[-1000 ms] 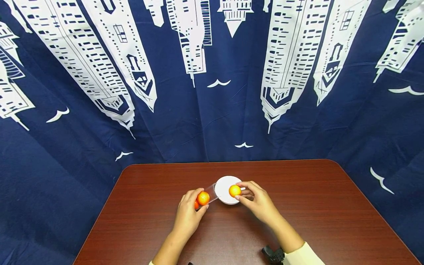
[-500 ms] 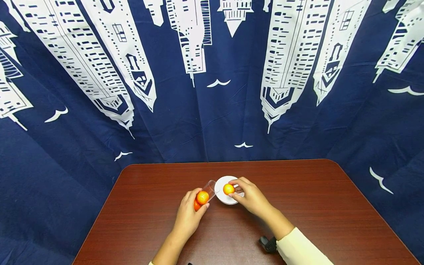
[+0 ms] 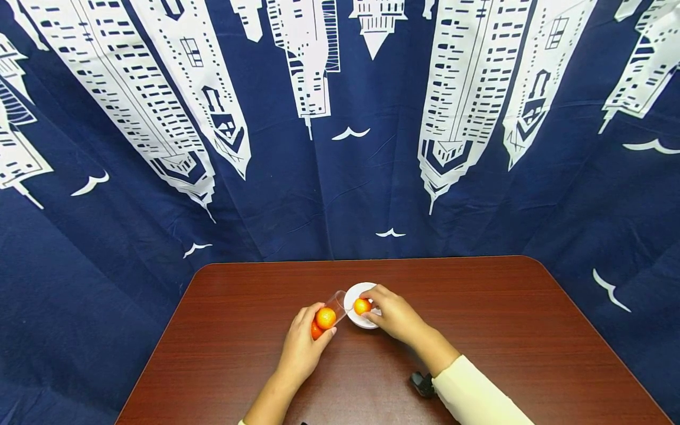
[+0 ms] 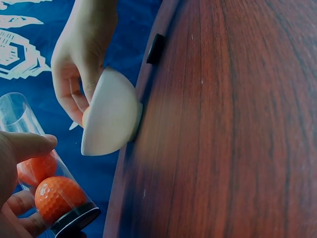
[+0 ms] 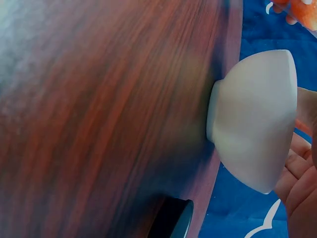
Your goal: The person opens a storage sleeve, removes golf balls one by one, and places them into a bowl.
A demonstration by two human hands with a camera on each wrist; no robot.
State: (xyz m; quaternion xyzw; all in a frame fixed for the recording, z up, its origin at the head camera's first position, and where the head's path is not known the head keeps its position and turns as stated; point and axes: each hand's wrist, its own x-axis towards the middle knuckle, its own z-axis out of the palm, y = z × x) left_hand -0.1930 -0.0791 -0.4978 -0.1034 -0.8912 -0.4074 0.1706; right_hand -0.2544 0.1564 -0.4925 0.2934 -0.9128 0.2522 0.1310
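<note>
My left hand (image 3: 303,345) grips a clear tube (image 3: 337,301), tilted with its open end toward the white bowl (image 3: 355,291). Inside the tube lie two orange golf balls; in the left wrist view the lower dimpled ball (image 4: 60,199) rests by the black end cap (image 4: 78,221). Between thumb and fingers, my right hand (image 3: 397,317) pinches another orange golf ball (image 3: 362,306) over the bowl. Seen from the right wrist, the bowl (image 5: 255,119) stands upright on the table and its wall hides most of that ball.
A small black round piece, like a lid (image 5: 174,218), lies on the brown wooden table (image 3: 255,307) near the bowl. Behind the table hangs a blue cloth (image 3: 340,195) with white buildings. A black device (image 3: 422,384) sits at the right sleeve.
My right hand has moved left with its golf ball, from the bowl's right part toward its middle. The left hand has barely moved; its tube has tipped slightly.
</note>
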